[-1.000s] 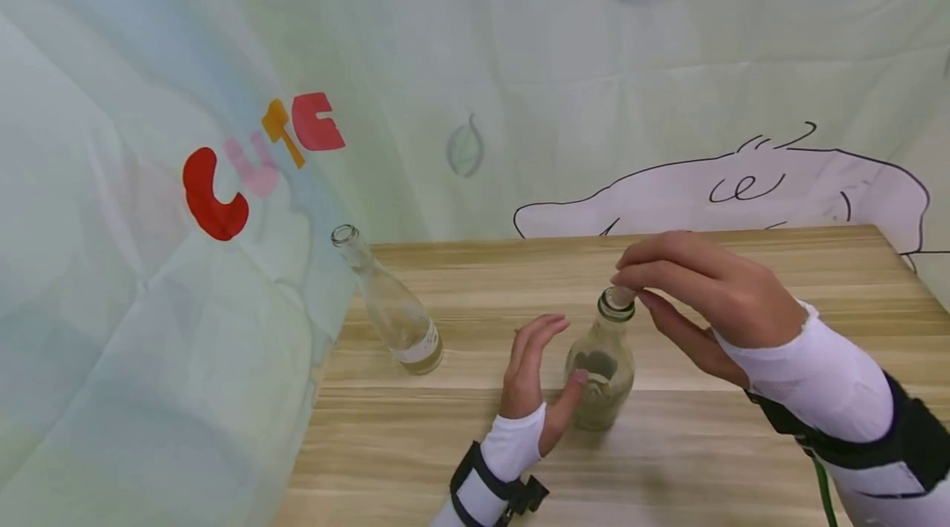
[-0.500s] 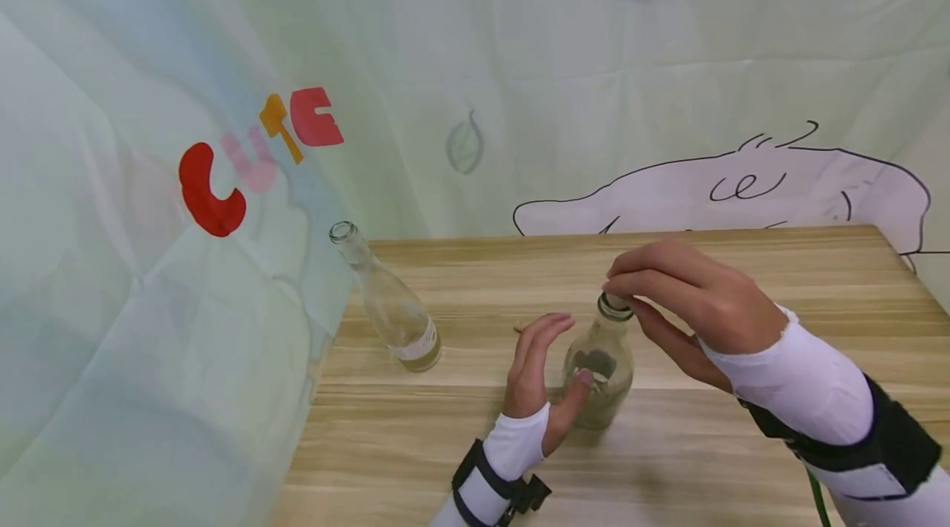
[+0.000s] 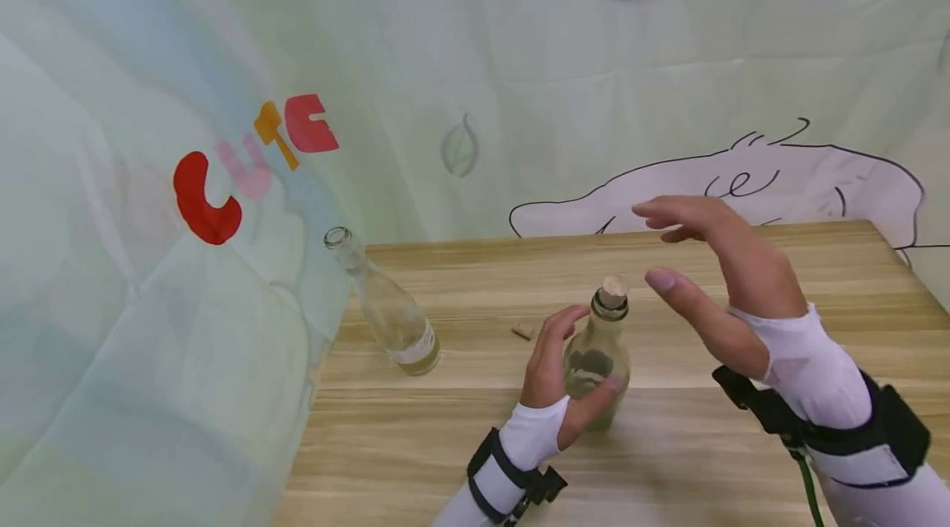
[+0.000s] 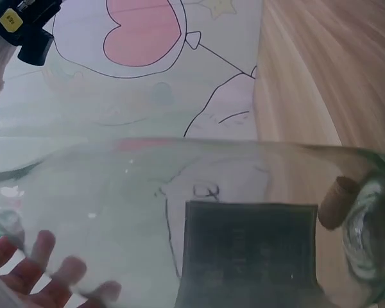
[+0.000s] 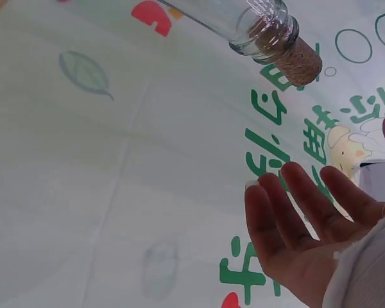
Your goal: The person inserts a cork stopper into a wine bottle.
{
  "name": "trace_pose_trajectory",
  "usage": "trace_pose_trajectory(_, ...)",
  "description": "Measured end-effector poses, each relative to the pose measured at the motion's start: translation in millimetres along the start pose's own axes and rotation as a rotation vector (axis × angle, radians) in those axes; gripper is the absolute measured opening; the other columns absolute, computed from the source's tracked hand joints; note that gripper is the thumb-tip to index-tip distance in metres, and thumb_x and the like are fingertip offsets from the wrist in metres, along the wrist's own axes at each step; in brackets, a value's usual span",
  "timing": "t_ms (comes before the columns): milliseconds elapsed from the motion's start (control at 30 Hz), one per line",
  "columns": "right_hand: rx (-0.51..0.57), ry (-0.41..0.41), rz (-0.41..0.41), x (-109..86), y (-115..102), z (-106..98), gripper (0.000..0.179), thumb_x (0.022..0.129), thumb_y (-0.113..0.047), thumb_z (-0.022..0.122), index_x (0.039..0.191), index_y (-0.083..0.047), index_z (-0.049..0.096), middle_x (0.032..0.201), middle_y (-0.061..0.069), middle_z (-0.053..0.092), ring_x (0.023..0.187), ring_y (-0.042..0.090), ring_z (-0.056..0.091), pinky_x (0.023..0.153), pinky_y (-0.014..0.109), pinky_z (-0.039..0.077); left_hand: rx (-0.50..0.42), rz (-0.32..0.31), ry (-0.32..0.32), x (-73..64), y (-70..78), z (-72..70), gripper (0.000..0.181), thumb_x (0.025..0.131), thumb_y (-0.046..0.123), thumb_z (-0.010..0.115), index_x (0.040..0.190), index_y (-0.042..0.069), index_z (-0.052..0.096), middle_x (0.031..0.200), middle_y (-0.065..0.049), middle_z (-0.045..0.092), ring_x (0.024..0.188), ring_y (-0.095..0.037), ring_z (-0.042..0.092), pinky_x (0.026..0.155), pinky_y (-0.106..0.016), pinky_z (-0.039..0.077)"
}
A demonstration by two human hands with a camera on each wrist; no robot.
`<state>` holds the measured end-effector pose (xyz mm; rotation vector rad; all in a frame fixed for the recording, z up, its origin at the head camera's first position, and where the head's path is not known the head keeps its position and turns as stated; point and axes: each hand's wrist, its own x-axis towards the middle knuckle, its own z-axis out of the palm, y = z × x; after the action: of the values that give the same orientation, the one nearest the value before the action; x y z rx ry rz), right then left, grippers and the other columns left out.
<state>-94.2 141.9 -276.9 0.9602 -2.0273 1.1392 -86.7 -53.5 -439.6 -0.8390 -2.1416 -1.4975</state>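
A clear, greenish glass bottle [image 3: 598,358] stands upright on the wooden table, a dark square label on its side. A cork [image 3: 613,289] sits part way in its mouth, its top sticking out above the rim. My left hand [image 3: 552,378] curves around the bottle's body, thumb across the near side and fingers on the far side. Through the glass in the left wrist view, the fingertips [image 4: 74,266] show. My right hand [image 3: 731,279] hovers to the right of the cork, thumb and fingers apart, with nothing in it. The right wrist view shows the cork [image 5: 298,61] apart from that hand.
A second clear bottle [image 3: 393,312], without a stopper, stands to the left with a white label low down. Another small cork [image 3: 523,331] lies on the wooden table [image 3: 386,444] between the bottles. Printed cloth [image 3: 416,82] hangs behind and to the left.
My right hand has let go of the cork and lifted away up and right, its fingers spreading. The left hand has moved right, closer around the bottle. The cork stays in the mouth.
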Motion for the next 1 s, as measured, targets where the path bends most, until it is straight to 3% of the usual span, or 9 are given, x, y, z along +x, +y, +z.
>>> trace_pose_trajectory(100,0.106,0.026,0.057,-2.3,6,1,0.048,0.089,-0.006,0.054,0.136,0.007,0.053,0.131,0.017,0.06,0.117,0.026,0.056,0.1,0.032,0.041,-0.023,-0.062,-0.041,2.6,-1.9,6.4,0.072,0.085,0.038,0.074,0.145,0.014,0.042,0.138,-0.004,0.051,0.125,-0.019,0.051,0.101,-0.042,0.044)
trace_pose_trajectory(267,0.303,0.038,0.182,-9.9,13,9,0.049,0.095,-0.006,0.04,0.143,0.003,0.048,0.131,0.022,0.058,0.119,0.033,0.053,0.101,0.035,0.04,0.015,-0.103,-0.022,5.4,-5.3,13.7,0.051,0.081,0.029,0.08,0.122,0.01,0.056,0.113,-0.001,0.063,0.102,-0.012,0.06,0.088,-0.032,0.05)
trace_pose_trajectory(400,0.581,-0.029,0.268,-16.0,23,20,0.048,0.1,-0.01,0.032,0.144,0.003,0.045,0.131,0.026,0.055,0.121,0.037,0.05,0.102,0.038,0.039,0.035,-0.113,0.011,6.2,-7.7,16.1,0.038,0.08,0.023,0.079,0.107,0.008,0.057,0.102,-0.003,0.064,0.094,-0.013,0.061,0.083,-0.03,0.051)
trace_pose_trajectory(500,0.814,-0.121,0.277,-19.8,32,32,0.047,0.104,-0.011,0.024,0.142,0.007,0.045,0.128,0.026,0.055,0.12,0.037,0.051,0.102,0.039,0.039,0.04,-0.101,0.018,6.5,-9.7,17.2,0.039,0.079,0.021,0.079,0.107,0.007,0.056,0.101,-0.004,0.064,0.094,-0.015,0.061,0.084,-0.031,0.051)
trace_pose_trajectory(600,0.956,-0.206,0.301,-23.7,38,44,0.05,0.105,-0.014,0.018,0.138,0.005,0.052,0.121,0.022,0.061,0.115,0.034,0.055,0.101,0.04,0.039,0.046,-0.083,0.026,6.8,-11.9,18.6,0.042,0.078,0.02,0.079,0.111,0.007,0.056,0.105,-0.005,0.064,0.096,-0.015,0.062,0.084,-0.03,0.052)
trace_pose_trajectory(867,1.119,-0.255,0.51,-34.4,38,61,0.061,0.106,-0.03,0.017,0.126,0.01,0.059,0.11,0.023,0.066,0.105,0.033,0.062,0.093,0.045,0.047,0.011,0.006,0.053,8.5,-15.5,24.4,0.061,0.075,0.011,0.078,0.13,0.004,0.053,0.122,-0.011,0.064,0.109,-0.019,0.062,0.091,-0.03,0.051)
trace_pose_trajectory(1000,1.135,-0.258,0.532,-36.3,38,63,0.062,0.106,-0.032,0.017,0.114,0.004,0.066,0.101,0.016,0.069,0.095,0.028,0.065,0.086,0.043,0.049,-0.002,0.004,0.05,10.5,-15.2,25.4,0.071,0.073,0.007,0.079,0.137,0.006,0.048,0.128,-0.013,0.062,0.114,-0.02,0.062,0.093,-0.03,0.05)
